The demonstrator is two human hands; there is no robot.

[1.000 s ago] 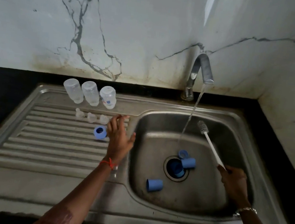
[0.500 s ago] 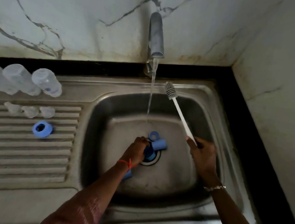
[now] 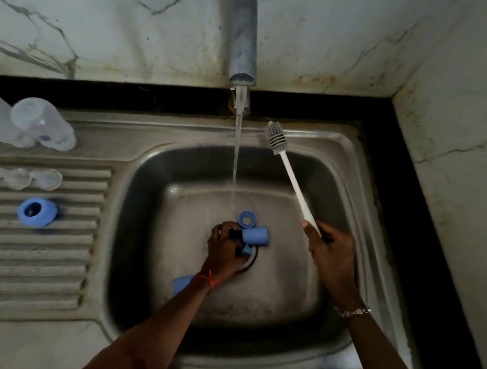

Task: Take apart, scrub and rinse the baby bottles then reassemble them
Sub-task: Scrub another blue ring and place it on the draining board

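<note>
A blue plastic bottle cap [image 3: 256,235] lies on its side at the drain of the steel sink basin [image 3: 291,306], beside a blue plastic ring [image 3: 246,219]. The left hand [image 3: 225,251] curls around something at the drain; what it grips is hidden. The right hand [image 3: 332,253] clasps a white long-handled bottle brush [image 3: 290,178], bristles up beside the running tap [image 3: 244,35]. Clear plastic bottles [image 3: 42,124] stand inverted on the drainboard [image 3: 28,256].

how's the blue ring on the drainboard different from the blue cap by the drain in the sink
The blue ring lies alone on the ridged drainboard, out of the water; the blue cap lies in the sink basin just below the running stream. The ring is short and squat, its wide hole facing up towards the camera; the cap is a longer tube on its side. Nothing touches the ring; the left hand is right against the cap. Both are the same light blue.
</note>
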